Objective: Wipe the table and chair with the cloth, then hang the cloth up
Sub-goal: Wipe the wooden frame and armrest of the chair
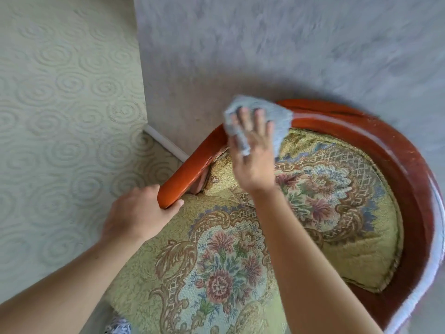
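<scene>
By the wall (265,44), spread right-hand fingers (258,121) press cloth (277,116) onto chair (397,160).

Your chair (409,169) sits right of centre, its curved rail backed up near the wall (265,44) behind it. Your right hand (252,153) lies flat on the cloth (265,112), on top of the rail at the back. Your left hand (139,213) grips the rail's near end, left of the seat cushion (216,273). The floor (60,116) spreads out to your left.
</scene>
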Available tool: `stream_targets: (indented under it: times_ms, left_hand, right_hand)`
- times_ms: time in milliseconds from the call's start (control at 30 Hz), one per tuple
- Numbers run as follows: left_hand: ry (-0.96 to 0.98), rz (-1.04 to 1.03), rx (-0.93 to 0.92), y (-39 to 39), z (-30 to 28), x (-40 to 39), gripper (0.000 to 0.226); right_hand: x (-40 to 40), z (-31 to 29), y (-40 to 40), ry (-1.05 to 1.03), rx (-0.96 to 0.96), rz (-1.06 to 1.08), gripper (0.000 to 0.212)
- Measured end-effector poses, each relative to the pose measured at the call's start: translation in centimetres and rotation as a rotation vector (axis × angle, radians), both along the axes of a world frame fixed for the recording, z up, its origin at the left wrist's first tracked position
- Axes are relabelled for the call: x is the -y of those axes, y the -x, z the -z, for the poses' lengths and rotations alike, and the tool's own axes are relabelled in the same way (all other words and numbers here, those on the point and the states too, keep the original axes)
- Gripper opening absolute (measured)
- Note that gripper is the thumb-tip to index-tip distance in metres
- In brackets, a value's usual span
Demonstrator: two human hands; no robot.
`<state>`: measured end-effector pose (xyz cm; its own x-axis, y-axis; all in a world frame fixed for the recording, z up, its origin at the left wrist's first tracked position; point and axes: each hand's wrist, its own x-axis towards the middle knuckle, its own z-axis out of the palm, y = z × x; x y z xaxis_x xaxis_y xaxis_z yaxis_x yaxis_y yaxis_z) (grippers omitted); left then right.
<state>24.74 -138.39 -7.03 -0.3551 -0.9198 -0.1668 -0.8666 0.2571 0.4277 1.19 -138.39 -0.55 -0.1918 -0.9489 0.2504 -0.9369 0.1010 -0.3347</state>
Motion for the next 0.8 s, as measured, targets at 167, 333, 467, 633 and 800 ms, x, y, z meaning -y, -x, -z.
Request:
stream_targets:
  times_ms: [167,333,467,633,800]
  left_hand:
    - [-0.035,-0.02,0.012,0.1,0.1,0.1,0.052]
    - [-0.035,-0.001,0.005,0.1,-0.3,0.0,0.053]
    - [-0.036,0.005,0.015,0.1,-0.7,0.1,0.051]
    - [-0.034,0.013,0.036,0.3,-0.5,0.2,0.05]
    - [-0.05,0.012,0.041,0.2,-0.5,0.1,0.051]
  right_hand:
    - [-2.9,4.0,-6.9,-0.112,0.033,-0.278,0.044]
    - [-1.2,1.5,-1.1,-0.192,-0.402,-0.38,0.057]
    - [0.5,-2.8,6.4,0.013,-0.372,-0.089,0.05]
    - [0.2,-4.6,10.5,0.182,-0.275,0.339,0.048]
    - [1.0,0.0,2.6,0.133,-0.138,0.153,0.051]
